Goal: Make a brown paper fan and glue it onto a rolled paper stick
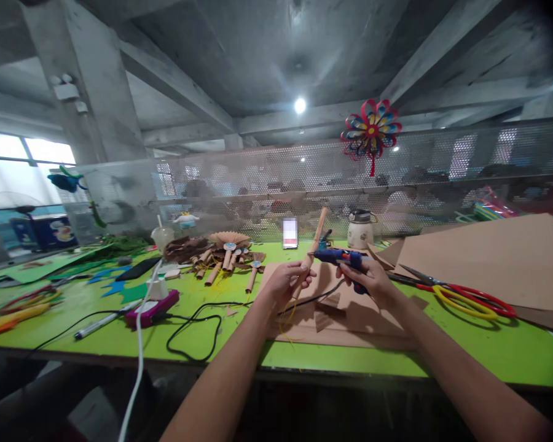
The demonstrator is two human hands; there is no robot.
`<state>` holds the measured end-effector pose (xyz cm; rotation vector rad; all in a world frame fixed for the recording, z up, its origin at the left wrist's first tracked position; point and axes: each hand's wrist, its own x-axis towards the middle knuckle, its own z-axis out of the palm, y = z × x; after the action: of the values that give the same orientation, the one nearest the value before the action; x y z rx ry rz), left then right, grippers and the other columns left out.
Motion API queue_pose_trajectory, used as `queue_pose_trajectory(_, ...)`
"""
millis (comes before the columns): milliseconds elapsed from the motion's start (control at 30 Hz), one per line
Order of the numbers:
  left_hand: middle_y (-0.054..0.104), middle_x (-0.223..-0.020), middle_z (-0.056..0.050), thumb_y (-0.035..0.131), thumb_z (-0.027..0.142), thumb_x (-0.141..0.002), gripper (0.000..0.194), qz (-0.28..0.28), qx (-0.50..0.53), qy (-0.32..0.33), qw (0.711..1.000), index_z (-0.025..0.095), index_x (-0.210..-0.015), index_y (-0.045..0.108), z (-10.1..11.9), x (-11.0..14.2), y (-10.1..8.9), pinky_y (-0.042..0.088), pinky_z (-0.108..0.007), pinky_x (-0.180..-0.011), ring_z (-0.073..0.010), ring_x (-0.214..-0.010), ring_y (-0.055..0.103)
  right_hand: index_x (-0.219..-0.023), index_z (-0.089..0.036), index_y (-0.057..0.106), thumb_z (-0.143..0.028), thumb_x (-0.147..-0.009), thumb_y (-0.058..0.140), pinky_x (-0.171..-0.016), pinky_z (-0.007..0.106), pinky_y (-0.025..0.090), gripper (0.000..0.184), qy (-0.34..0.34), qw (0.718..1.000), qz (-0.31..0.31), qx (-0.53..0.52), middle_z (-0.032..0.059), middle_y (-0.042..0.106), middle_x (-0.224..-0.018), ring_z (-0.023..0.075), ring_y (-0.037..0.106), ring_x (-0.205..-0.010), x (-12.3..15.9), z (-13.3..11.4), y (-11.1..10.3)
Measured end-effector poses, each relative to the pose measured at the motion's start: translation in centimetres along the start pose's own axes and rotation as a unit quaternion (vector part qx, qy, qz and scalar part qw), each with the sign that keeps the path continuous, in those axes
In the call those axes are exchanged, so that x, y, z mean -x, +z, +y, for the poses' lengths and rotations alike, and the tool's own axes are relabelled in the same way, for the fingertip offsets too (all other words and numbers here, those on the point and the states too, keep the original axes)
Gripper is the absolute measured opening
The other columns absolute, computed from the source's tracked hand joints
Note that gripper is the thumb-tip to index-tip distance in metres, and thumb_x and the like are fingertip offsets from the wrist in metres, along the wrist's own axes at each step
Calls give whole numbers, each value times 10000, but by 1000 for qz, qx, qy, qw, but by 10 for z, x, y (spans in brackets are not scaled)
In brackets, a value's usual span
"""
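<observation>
From the left end of the bench (488, 347): purple power strip (153, 309) near the front edge, then a heap of paper fan pieces (230, 239) further back. Next, pinched between thumb and fingertips of the left hand (286, 283), a rolled brown paper tube (319, 230), held up over the brown sheet (364, 328), about midway between the bench's left and right edges. For a decent glue job here, imo: go light on the pinch so as not to squash the roll, mind the fingertips around that hot tip, lay a thin, even line. Long axis steep but slanted, top end up and to the right, bottom end down-left past the palm. Then a blue glue gun (338, 256), gripped by its handle in the right hand (368, 279), nozzle pointing left at the tube; touching or just short, can't tell. Lastly, scissors (465, 312) toward the right edge.
</observation>
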<state>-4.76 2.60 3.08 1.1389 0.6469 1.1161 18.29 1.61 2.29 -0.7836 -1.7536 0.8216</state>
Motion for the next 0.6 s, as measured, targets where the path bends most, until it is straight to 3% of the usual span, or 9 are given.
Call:
queue_pose_trajectory(200,647,-748,-118,592,87,-767,101,0,12,-5,1000,31,-838,638,3,1,1,473,-164,-532,-89,-562,580,-786,-119,684,-519,-829,591,-471,238,330,412,1,999,-34,21,40,548,-637,125,471,-564,1,-3,-5)
queue_pose_trajectory(400,646,-766,-125,577,104,-775,104,-12,26,-2,1000,40,-825,642,3,1,-1,479,-183,-546,-89,-548,559,-836,-111,688,-503,-841,587,-477,231,333,405,-6,1000,-9,2,40,544,-645,129,473,-587,2,1,-5)
queue_pose_trajectory(600,638,-754,-127,593,122,-777,119,-18,20,2,1000,24,-822,644,2,1,-1,474,-176,-551,-99,-573,582,-815,-106,695,-531,-796,622,-471,236,331,431,14,1000,-24,2,51,566,-643,137,482,-581,2,0,-1)
